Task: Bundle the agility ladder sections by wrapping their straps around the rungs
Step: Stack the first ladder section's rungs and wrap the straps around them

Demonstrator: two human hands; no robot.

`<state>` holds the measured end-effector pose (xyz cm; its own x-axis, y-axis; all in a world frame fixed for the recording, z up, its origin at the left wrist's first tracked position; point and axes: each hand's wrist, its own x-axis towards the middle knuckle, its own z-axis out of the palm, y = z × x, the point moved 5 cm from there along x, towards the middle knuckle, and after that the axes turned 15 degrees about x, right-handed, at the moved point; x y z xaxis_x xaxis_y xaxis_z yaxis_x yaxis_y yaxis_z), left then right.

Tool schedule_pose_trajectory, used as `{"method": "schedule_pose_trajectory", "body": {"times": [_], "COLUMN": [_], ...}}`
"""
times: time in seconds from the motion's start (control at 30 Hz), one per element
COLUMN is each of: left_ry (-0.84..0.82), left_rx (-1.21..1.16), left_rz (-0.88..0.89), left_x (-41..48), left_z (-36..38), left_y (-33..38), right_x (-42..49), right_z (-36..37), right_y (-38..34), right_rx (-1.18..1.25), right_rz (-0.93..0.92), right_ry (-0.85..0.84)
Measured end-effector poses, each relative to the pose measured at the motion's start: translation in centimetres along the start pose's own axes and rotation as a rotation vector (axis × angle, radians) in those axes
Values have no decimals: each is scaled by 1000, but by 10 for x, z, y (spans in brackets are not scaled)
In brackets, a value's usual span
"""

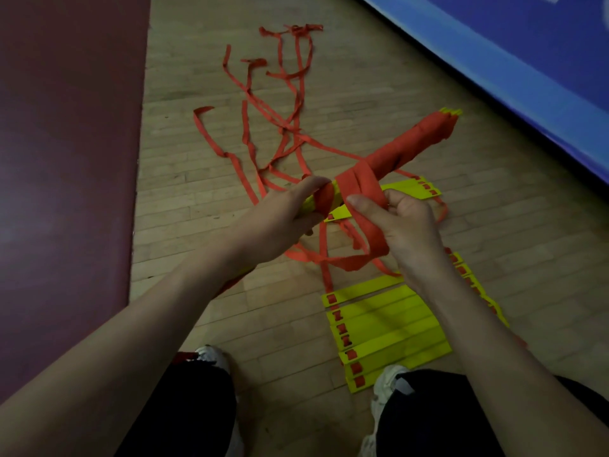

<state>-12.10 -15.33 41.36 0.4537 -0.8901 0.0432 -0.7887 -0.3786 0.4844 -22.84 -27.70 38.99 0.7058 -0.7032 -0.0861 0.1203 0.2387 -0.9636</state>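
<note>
A stack of yellow rungs wound in red strap forms a long bundle (408,145) held above the floor, pointing up and right. My left hand (283,212) grips the bundle's near end, fingers curled round it. My right hand (402,219) pinches a flat run of red strap (365,225) that comes off the bundle's wrapped part. Loose red straps (283,103) trail away across the floor beyond my hands. A second section of yellow rungs (389,328) lies flat below my right forearm, and a few more yellow rungs (412,189) show behind my right hand.
The floor is light wood (197,159). A dark red mat (66,159) covers the left side. A blue padded mat (527,61) runs along the upper right. My knees and white shoes (211,354) are at the bottom edge.
</note>
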Motion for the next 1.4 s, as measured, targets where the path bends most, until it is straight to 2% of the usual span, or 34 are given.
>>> {"method": "schedule_pose_trajectory", "body": {"times": [0.07,0.3,0.4,0.53,0.6,0.7,0.8,0.9,1.0,1.1,1.17,1.27,1.4], "left_ry": [-11,-88,-172,-270,-311,-395,-502,-555,-492,-347,-208,-25,41], "left_rx": [-118,-630,-838,-1054,-1128,-1210,-1248,-1262,-1119,-756,-412,131,388], "left_rz": [-32,-181,-155,-66,-36,28,60,37,-58,-127,-95,76,90], "left_x": [1,5,2,-1,-2,-3,-8,-10,-6,-4,-2,-3,-6], "left_z": [0,-8,-9,-9,-8,-4,2,8,9,9,9,10,15], "left_y": [-2,-15,-14,-6,-3,-1,4,5,-1,-2,-1,1,7], "right_x": [-1,-6,-4,-8,-8,-6,-10,-13,-10,-8,-5,-1,0], "right_z": [2,10,9,17,20,20,25,23,17,18,16,11,8], "right_y": [-2,0,-3,-12,-14,-12,-13,-11,-7,-6,-2,4,8], "right_rx": [-40,44,98,309,386,361,448,421,382,383,406,462,435], "right_rz": [-44,-27,-10,16,28,41,107,128,107,118,142,171,186], "right_ry": [23,29,21,-125,-188,-280,-431,-429,-303,-173,-101,-7,42]}}
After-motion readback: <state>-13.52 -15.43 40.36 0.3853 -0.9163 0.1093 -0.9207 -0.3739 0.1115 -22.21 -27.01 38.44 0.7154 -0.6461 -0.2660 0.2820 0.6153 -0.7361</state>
